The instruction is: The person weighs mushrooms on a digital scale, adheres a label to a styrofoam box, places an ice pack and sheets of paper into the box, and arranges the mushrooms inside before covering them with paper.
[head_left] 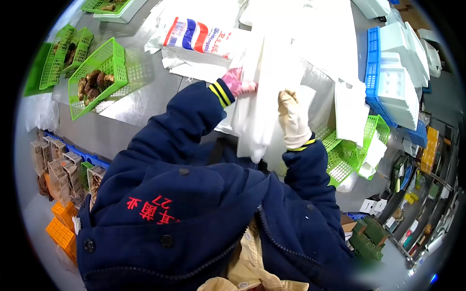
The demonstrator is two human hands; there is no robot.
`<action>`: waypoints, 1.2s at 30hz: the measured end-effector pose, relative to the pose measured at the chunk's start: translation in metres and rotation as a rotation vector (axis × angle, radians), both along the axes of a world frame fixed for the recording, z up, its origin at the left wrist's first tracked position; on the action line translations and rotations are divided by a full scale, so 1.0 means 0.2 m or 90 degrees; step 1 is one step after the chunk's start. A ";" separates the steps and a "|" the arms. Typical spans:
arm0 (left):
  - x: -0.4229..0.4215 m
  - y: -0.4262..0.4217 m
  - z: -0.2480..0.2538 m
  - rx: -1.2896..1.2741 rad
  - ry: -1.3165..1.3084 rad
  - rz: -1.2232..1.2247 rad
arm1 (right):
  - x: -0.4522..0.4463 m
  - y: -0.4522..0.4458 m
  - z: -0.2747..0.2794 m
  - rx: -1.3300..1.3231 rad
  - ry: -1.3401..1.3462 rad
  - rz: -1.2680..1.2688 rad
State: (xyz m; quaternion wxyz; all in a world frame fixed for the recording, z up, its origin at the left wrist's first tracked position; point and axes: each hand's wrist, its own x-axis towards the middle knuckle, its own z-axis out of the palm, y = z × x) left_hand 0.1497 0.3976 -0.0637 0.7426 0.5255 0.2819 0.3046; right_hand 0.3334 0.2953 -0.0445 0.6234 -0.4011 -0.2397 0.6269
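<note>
My left hand (237,83), in a pink patterned glove, is closed at the edge of a long, folded white sheet (264,92), its thumb side over the material. The sheet hangs down over the table's near edge toward my body. To the right of it is my right hand (294,119), in a cream glove, with its fingers curled together. What those fingers hold, if anything, is hidden. Beyond my left hand lies a printed white, red and blue tissue pack (201,38) on a pile of white paper.
On the left of the metal table (138,94), a green basket (119,60) holds brown mushrooms, with more baskets behind. At right are a blue crate (373,68) with white foam trays (395,87) and a green basket (347,157). Orange crates (62,228) stand low at left.
</note>
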 end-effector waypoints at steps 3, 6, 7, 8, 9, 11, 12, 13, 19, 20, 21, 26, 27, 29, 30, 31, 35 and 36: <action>0.05 0.01 0.17 0.094 0.048 0.080 | 0.09 0.05 0.09 -0.013 -0.228 0.007; 0.03 -0.03 0.27 0.245 0.013 0.068 | 0.07 0.06 0.26 0.183 -0.164 0.040; 0.04 -0.04 0.28 0.371 0.033 0.071 | 0.09 0.04 0.25 0.193 -0.180 0.079; 0.05 -0.06 0.27 0.382 -0.046 0.058 | 0.10 0.03 0.24 0.210 -0.300 0.088; 0.05 -0.10 0.23 0.392 -0.126 0.045 | 0.07 0.00 0.20 0.188 -0.280 0.076; 0.03 -0.22 0.06 0.217 0.080 -0.009 | 0.04 -0.05 0.13 0.097 -0.278 0.127; 0.01 -0.30 0.01 0.119 0.115 -0.031 | 0.05 -0.08 0.10 0.028 -0.299 0.193; -0.01 -0.35 -0.12 -0.013 0.066 -0.053 | 0.03 -0.12 -0.05 -0.084 -0.165 0.188; 0.05 -0.41 -0.23 -0.160 0.191 0.031 | 0.06 -0.13 -0.44 -0.318 -0.095 0.184; 0.06 -0.39 -0.21 0.000 0.229 0.131 | 0.07 -0.11 -0.46 -0.318 -0.095 0.184; 0.07 -0.36 -0.19 0.160 0.264 0.229 | 0.07 -0.08 -0.46 -0.342 -0.087 0.186; 0.06 -0.28 -0.28 0.660 0.374 -0.296 | 0.14 -0.02 -0.66 -0.280 -0.213 0.306; 0.05 -0.30 -0.33 0.614 0.434 -0.313 | 0.10 -0.04 -0.59 -0.280 -0.213 0.306; 0.04 -0.29 -0.30 0.397 0.400 -0.393 | 0.00 -0.09 -0.34 -0.179 -1.054 0.291; 0.03 -0.28 -0.23 0.217 0.410 -0.391 | -0.02 -0.08 -0.17 -0.155 -0.888 0.307; 0.01 -0.27 -0.43 0.172 0.369 -0.419 | -0.02 -0.13 -0.20 0.031 -0.958 0.260; 0.01 -0.19 -0.65 0.129 0.176 -0.406 | -0.09 -0.19 -0.06 0.062 -0.706 0.436; 0.02 -0.17 -0.65 0.136 0.206 -0.404 | -0.10 -0.20 -0.08 0.111 -0.772 0.386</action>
